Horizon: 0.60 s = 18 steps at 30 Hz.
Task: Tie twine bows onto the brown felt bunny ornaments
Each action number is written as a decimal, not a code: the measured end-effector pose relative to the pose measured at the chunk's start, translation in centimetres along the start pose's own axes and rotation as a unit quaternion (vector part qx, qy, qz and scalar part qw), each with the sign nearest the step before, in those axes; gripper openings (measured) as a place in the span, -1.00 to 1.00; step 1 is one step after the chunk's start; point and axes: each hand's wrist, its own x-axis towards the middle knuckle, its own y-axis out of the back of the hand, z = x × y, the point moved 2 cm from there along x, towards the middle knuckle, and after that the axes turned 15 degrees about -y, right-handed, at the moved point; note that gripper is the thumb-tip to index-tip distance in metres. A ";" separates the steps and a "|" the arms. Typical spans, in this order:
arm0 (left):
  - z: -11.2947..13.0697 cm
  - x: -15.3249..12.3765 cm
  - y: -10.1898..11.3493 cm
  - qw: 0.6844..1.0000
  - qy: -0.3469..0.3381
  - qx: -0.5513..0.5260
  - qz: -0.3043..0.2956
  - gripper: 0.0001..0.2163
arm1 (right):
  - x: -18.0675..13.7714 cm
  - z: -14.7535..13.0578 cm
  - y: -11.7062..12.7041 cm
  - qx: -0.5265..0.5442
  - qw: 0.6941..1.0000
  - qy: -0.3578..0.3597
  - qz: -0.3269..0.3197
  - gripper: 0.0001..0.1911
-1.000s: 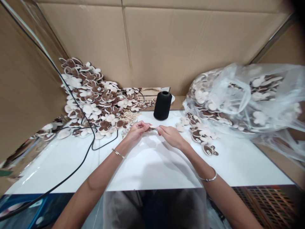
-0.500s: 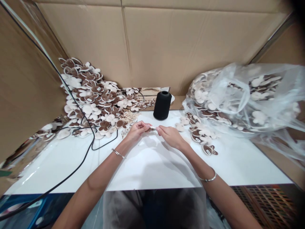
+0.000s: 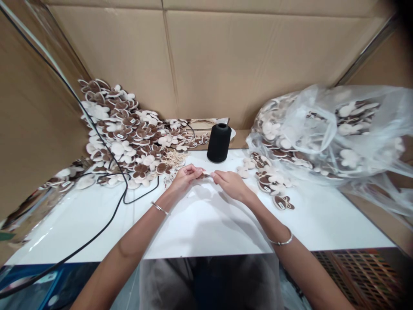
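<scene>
Over the middle of the white table [image 3: 206, 228], my left hand [image 3: 184, 178] and my right hand [image 3: 229, 184] are both closed, thumbs pinching the two sides of one small brown-and-cream fabric piece [image 3: 204, 175]. Fingers hide most of it, so its outline cannot be made out. Just behind the hands stands a black cone of thread [image 3: 219, 143]. To the left of my left hand lies a small heap of cream cord bows [image 3: 176, 159]. Right of my right hand are several bunny-shaped brown-and-cream plush pieces [image 3: 283, 202], some bearing cord bows and small white labels.
A tall pile of similar plush pieces [image 3: 122, 129] rises at the back left. At the back right sits a clear plastic bag [image 3: 325, 133] filled with more. A black cable [image 3: 112, 215] crosses the table's left side. Cardboard walls [image 3: 226, 64] enclose the back and sides.
Both hands stay in nearly the same place, still pinching the fabric piece. The whole view has shifted very slightly; nothing else has visibly moved.
</scene>
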 end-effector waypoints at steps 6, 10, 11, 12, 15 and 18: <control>0.0 0.0 0.0 1.000 -0.001 -0.006 -0.002 -0.66 | 0.1 0.1 0.0 0.001 1.000 0.003 0.000 -0.53; -0.1 0.0 0.0 1.000 0.000 -0.007 0.001 -0.67 | 0.1 0.1 -0.1 0.010 1.000 0.006 -0.002 -0.53; -0.1 -0.1 0.0 1.000 0.000 -0.007 0.001 -0.68 | 0.1 0.1 -0.1 0.013 1.000 0.006 -0.004 -0.53; -0.1 -0.1 0.0 1.000 0.000 -0.007 0.000 -0.68 | 0.1 0.1 -0.2 0.017 1.000 0.005 -0.005 -0.52; -0.2 -0.1 0.0 1.000 -0.004 -0.005 -0.001 -0.68 | 0.1 0.2 -0.2 0.029 1.000 0.005 -0.008 -0.52; -0.1 -0.1 -0.1 1.000 -0.002 -0.011 -0.002 -0.67 | 0.4 0.4 -0.4 0.055 0.998 0.010 -0.013 -0.51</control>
